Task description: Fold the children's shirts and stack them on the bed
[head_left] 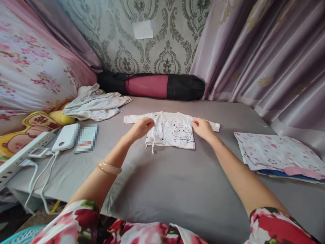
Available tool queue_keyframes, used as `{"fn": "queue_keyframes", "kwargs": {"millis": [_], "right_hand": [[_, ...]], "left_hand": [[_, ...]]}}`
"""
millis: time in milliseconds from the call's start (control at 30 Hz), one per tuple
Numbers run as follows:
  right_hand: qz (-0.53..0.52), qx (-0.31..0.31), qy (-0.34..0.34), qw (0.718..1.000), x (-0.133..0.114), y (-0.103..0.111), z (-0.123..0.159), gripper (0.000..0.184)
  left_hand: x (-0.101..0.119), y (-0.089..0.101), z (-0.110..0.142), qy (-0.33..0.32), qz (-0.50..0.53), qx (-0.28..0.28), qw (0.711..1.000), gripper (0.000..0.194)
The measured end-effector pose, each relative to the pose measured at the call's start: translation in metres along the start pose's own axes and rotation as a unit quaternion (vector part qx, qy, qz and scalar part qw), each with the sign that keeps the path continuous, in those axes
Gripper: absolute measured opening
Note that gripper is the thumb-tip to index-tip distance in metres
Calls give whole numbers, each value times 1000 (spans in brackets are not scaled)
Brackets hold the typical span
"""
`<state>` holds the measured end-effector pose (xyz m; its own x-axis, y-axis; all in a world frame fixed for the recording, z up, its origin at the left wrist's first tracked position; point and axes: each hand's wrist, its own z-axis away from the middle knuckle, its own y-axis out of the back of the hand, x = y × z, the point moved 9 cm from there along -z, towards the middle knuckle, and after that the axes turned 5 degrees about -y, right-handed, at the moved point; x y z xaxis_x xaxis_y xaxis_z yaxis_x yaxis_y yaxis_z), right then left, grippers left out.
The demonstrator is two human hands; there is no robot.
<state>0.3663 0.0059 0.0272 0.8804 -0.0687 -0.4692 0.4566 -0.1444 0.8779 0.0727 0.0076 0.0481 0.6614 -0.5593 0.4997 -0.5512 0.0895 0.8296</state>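
Observation:
A small white baby shirt (177, 132) lies spread on the grey bed sheet, its sleeves stretched out to both sides. A hippo-like drawing is on its front, and a tie hangs from the lower left hem. My left hand (142, 128) is closed in a pinch at the shirt's left side, where sleeve meets body. At the opposite armpit, my right hand (203, 128) pinches the shirt's edge between thumb and fingers. Both forearms reach in from below, with a bangle (109, 167) on the left one.
Folded patterned cloths (279, 150) are stacked at right. Crumpled clothes (96, 103) lie back left. A long black and red bag (147, 85) lies along the wall. At left are a power strip (27, 154), a white power bank (66, 137) with cables, and a blurred flat object (86, 138).

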Motion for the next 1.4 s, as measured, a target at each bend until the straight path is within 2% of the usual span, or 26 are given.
{"fn": "queue_keyframes", "kwargs": {"millis": [67,133,200,300,433,600,733,800,867,1000,1133,1267,1400], "right_hand": [[-39,-67,50,996,-42,-26,15,19],[-53,-130,88,986,-74,-50,32,15],[-46,-164,100,980,-91,-66,47,19],[-3,-184,92,979,-101,-77,63,37],[51,-159,63,984,-104,-78,71,34],[41,-112,-3,993,-94,-77,62,18],[-80,-125,-79,986,-73,-83,50,7],[-179,-142,-121,966,-63,-87,49,6],[-259,-157,-147,942,-58,-89,48,8],[-323,-171,-138,921,-59,-88,47,12],[-354,-165,-104,915,-63,-87,42,11],[-373,-163,-92,908,-65,-83,41,12],[-389,-173,-98,900,-69,-78,44,14]], "left_hand": [[39,-24,7,-64,17,-68,996,23],[58,-43,15,-101,-5,-106,989,22],[57,-55,21,-110,-45,-118,986,21],[40,-65,27,-90,-97,-129,983,30],[25,-71,33,-44,-139,-161,976,39],[33,-67,33,9,-140,-137,981,32],[36,-66,32,88,-163,-121,975,45],[39,-67,30,112,-183,-121,969,49],[42,-68,27,123,-193,-118,966,46],[46,-73,19,143,-221,-126,956,27],[47,-79,13,153,-249,-118,949,23],[51,-82,14,138,-261,-70,953,19],[49,-76,22,168,-258,-26,951,19]]}}
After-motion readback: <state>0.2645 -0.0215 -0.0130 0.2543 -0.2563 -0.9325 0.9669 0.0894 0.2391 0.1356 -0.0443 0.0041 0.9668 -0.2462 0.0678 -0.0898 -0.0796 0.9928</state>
